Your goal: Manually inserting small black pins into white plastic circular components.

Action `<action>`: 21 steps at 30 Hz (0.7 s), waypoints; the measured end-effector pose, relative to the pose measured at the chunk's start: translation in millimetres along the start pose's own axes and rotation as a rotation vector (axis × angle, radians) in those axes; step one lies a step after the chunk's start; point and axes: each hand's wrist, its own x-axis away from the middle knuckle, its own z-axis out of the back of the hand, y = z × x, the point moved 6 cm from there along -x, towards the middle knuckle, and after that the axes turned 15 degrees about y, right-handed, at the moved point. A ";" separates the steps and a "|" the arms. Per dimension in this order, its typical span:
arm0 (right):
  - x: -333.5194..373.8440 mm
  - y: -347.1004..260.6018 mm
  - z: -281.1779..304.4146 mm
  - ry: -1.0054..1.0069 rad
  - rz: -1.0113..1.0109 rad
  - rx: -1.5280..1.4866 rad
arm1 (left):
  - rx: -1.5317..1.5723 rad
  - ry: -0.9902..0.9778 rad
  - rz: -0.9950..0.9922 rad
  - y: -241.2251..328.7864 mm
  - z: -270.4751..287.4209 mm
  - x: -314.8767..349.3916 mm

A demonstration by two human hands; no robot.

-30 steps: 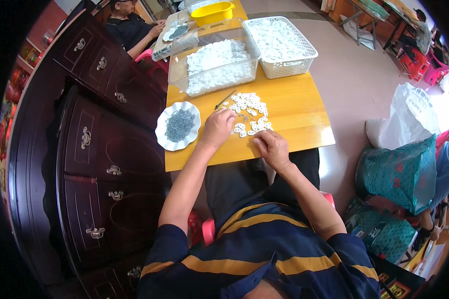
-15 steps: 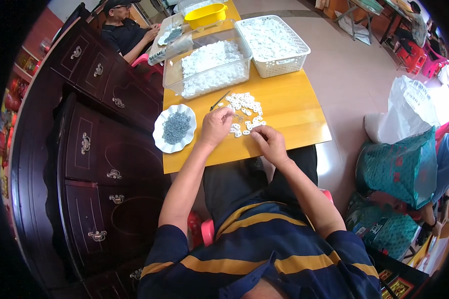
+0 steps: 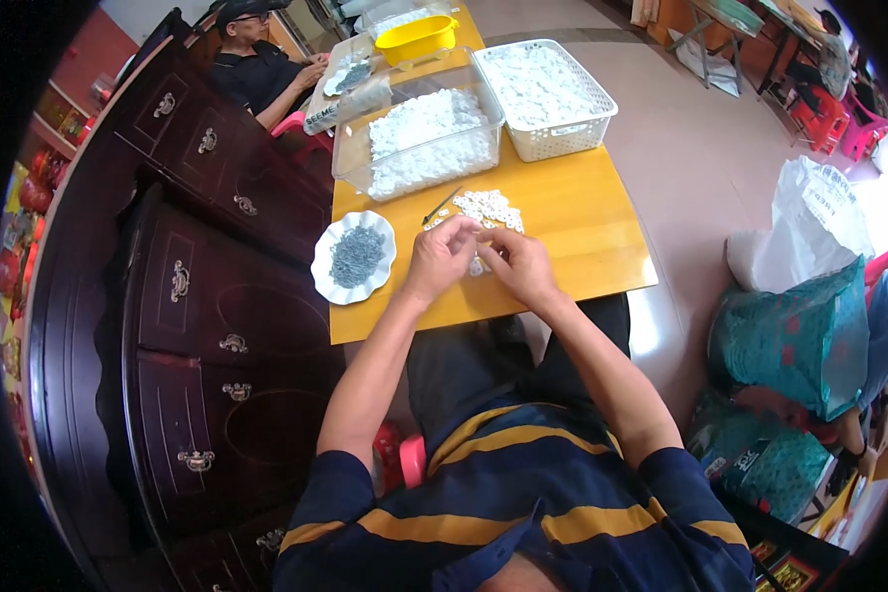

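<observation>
My left hand and my right hand meet over the wooden table, fingertips pinched close together. Whatever sits between the fingertips is too small and covered to make out. Just beyond them lies a loose cluster of small white pieces with holes; a few more show below, between my hands. A thin dark tool rests slantwise left of the cluster. To the left of my left hand stands a white scalloped plate heaped with small grey slender pieces.
Behind the cluster stand a clear plastic bin and a white basket, both full of white pieces. A yellow tub is farther back. A dark drawer cabinet borders the left; another person sits beyond it. Sacks stand right.
My right hand has lifted from the white pieces and moved left and up to meet my left hand. My left hand has shifted slightly right. The view has moved a little.
</observation>
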 end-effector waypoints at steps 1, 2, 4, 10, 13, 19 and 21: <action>-1.3 -3.3 -1.1 -0.004 0.022 -0.014 | 0.026 0.007 0.018 1.1 1.6 0.8; -0.9 0.4 -2.8 -0.006 0.036 -0.021 | 0.022 0.019 0.008 3.0 2.1 1.5; 2.9 8.2 -3.6 0.018 0.039 -0.037 | 0.050 0.026 -0.023 6.9 2.7 6.0; 7.8 2.0 2.4 -0.076 -0.025 0.050 | 0.077 0.076 -0.056 4.5 5.6 14.8; 10.5 3.3 0.8 -0.103 -0.103 -0.017 | 0.063 0.021 -0.040 1.6 9.7 19.5; 14.8 12.9 -8.7 -0.133 -0.137 0.026 | -0.013 0.081 -0.146 15.9 16.9 27.7; 14.1 9.1 -9.7 -0.141 -0.092 0.037 | -0.030 0.096 -0.146 12.7 17.6 29.0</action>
